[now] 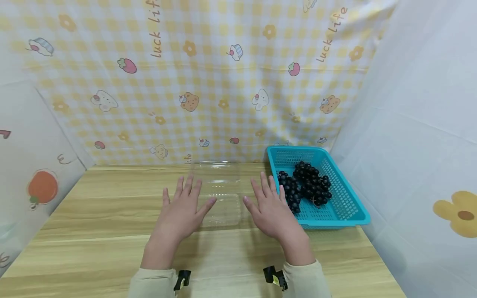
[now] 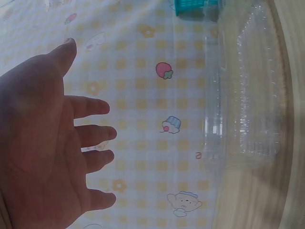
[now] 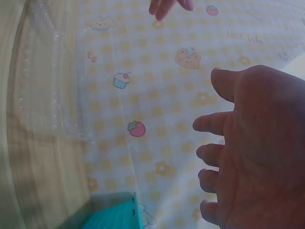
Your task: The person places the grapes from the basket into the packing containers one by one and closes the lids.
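Both hands are held out over the table with fingers spread and nothing in them. In the head view the left hand point(image 1: 180, 215) is at the left side of a clear plastic clamshell box point(image 1: 227, 211), whose lid point(image 1: 216, 171) is raised at the back. On the box's other side is the right hand point(image 1: 271, 211), its fingers overlapping the near-left edge of a blue basket point(image 1: 344, 194). Bunches of dark grapes point(image 1: 313, 186) lie in that basket. The left wrist view shows the left palm point(image 2: 38, 143) apart from the box point(image 2: 257, 95); the right palm point(image 3: 262, 152) appears likewise in the right wrist view.
A light wood table point(image 1: 93, 223) carries the box and basket. Behind it hangs a yellow checked cloth point(image 1: 216, 82) with printed cartoons. White sheets close off the left point(image 1: 33, 165) and right point(image 1: 410, 145) sides.
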### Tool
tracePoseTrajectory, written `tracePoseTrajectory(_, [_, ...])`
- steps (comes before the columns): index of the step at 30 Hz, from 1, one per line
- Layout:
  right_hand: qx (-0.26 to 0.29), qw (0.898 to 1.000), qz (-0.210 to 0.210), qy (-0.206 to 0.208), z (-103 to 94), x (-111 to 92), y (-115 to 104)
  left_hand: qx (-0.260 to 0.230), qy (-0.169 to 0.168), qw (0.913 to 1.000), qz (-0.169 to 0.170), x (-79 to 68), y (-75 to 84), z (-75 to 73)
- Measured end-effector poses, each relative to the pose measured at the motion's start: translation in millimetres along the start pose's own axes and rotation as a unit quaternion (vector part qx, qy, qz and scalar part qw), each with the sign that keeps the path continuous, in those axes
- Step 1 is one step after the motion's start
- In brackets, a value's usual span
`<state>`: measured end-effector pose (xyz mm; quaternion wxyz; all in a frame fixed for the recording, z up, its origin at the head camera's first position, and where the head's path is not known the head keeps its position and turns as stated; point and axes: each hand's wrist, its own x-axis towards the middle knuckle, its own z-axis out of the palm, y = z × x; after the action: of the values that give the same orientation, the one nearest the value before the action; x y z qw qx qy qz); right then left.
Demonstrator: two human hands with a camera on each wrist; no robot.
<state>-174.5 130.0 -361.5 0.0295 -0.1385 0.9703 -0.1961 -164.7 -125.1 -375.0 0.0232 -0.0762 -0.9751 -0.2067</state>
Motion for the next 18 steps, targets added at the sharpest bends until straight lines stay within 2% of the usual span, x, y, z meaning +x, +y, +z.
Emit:
tracePoseTrajectory(5, [0.006,1.0,0.001,-0.006,-2.8,-2.9,2.7,-0.012,-0.004,0.9999,-0.003,-0.5,-3.8,-2.0])
tracePoseTrajectory(9, [0.003,1.0,0.001,-0.011,-12.1,-7.1,3.2,-0.027,-0.007,0.9996,-0.01,2.2,-12.4,3.0])
tracePoseTrajectory(14, [0.003,1.0,0.002,-0.021,-31.1,-11.7,4.1,-0.04,-0.026,0.9985,-0.025,6.2,-30.2,17.2])
tracePoseTrajectory(18, [0.007,1.0,0.004,-0.013,-49.1,-15.9,5.2,-0.053,-0.045,0.997,-0.034,8.4,-44.7,31.4])
